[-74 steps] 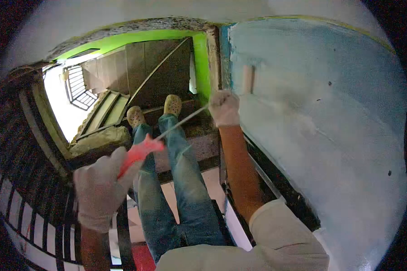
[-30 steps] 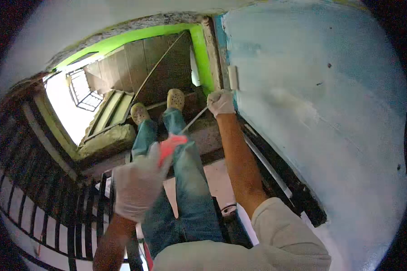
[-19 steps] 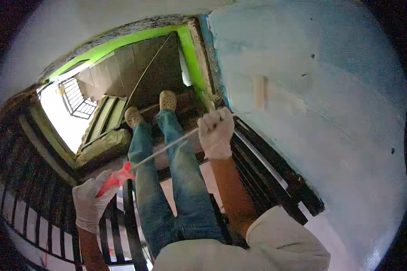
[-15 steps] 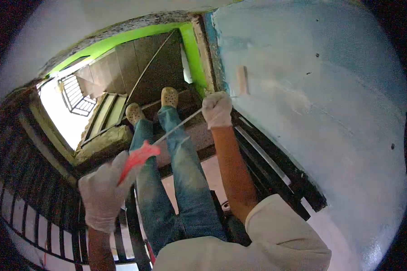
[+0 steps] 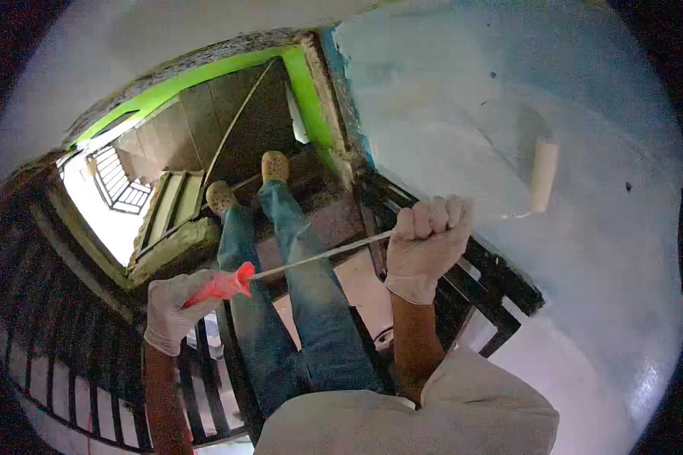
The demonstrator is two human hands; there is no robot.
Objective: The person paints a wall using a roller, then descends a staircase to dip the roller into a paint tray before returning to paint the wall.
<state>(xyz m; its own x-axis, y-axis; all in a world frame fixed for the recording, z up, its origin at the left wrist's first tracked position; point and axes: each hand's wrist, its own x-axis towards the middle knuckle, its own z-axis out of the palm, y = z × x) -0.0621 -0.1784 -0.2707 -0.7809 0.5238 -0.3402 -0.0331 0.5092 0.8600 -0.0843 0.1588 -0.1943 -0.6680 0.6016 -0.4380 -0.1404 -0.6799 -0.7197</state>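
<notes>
A paint roller with a red handle, a thin metal rod and a pale roller head spans the view. My left hand, in a whitish glove, is closed round the red handle at the lower left. Further along, my right hand, gloved too, has its fingers wrapped round the rod, between handle and roller head. The roller head lies near or against the pale blue and white wall on the right; whether it touches cannot be told.
My legs in jeans and tan clogs are below, the clogs by a ledge. Dark metal railings run beside the wall, with more bars at the lower left. A green-edged opening shows stairs beyond.
My right hand has moved right and down the view, still on the rod. The roller head has shifted right along the wall. My left hand and the handle have turned to lie flatter.
</notes>
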